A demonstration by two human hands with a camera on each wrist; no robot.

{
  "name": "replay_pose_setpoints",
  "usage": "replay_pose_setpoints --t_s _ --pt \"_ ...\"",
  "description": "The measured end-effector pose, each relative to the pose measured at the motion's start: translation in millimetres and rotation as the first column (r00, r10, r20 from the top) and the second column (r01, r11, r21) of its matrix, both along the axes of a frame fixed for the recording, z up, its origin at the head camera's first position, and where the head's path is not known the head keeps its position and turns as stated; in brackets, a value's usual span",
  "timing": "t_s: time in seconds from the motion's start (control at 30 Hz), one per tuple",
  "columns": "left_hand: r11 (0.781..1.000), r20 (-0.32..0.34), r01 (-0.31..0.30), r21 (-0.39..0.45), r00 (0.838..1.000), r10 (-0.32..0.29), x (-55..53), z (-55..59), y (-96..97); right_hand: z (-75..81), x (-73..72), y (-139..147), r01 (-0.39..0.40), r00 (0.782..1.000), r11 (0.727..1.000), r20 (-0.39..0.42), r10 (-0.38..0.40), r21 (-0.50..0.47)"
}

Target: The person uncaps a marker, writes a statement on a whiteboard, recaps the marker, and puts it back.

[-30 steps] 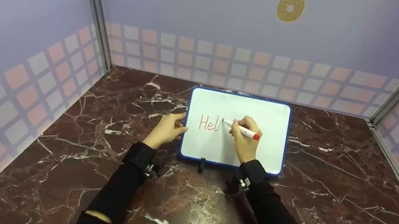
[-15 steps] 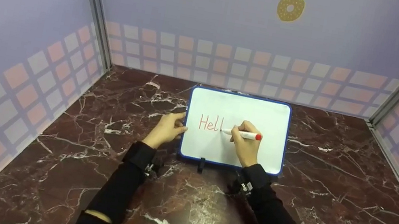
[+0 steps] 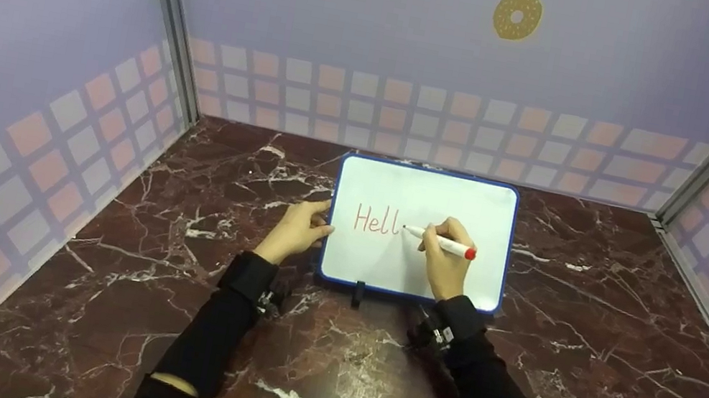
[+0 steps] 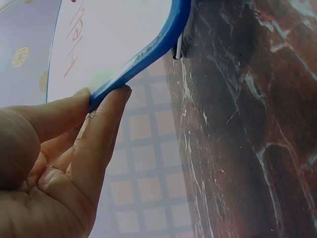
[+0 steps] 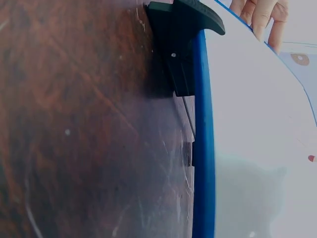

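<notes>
A whiteboard [image 3: 425,190] with a blue frame stands propped on the table, red handwriting "Hell" [image 3: 377,220] on its left half. My left hand [image 3: 292,232] pinches the board's left edge; in the left wrist view the thumb [image 4: 59,114] lies on the front and a finger [image 4: 101,136] behind the blue rim. In my right hand [image 3: 446,268] is a white marker [image 3: 459,248] with a red end, gripped like a pen. Its dark tip meets the board just right of the last letter. The right wrist view shows neither the right hand nor the marker's body.
A black stand [image 5: 181,54] hooks over the board's lower edge; its foot [image 3: 358,294] sticks out toward me. The tabletop [image 3: 549,379] is dark red marbled stone pattern. Purple panels with checked bands [image 3: 426,124] enclose the left, back and right sides.
A second "l" has been written in a downward stroke. My right hand and the marker have then moved right and its tip slightly up. The left hand keeps its place on the edge.
</notes>
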State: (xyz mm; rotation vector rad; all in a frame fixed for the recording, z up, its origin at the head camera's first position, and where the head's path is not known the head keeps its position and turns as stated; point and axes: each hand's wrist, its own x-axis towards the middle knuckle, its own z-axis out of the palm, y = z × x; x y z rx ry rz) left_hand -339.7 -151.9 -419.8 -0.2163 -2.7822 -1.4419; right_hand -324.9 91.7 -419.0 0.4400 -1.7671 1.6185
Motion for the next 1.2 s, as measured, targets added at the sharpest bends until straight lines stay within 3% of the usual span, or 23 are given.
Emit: replay_pose_setpoints --t_s 0.53,1.0,1.2 --pt "1.0 -0.001 -0.005 -0.011 1.0 0.005 -0.7 -0.6 -0.2 0.8 -2.6 2.3 0.019 1.0 1.0 0.006 -0.019 -0.003" --pt "1.0 -0.008 -0.009 -0.015 1.0 0.008 -0.7 -1.2 -0.7 -1.1 -0.2 -1.3 -0.018 0.997 1.0 0.069 0.019 -0.022" --pt "1.0 -0.006 -0.002 -0.002 1.0 0.002 -1.1 -1.1 -0.5 4.0 -2.9 -4.3 0.003 0.995 0.999 0.096 0.0 -0.032"
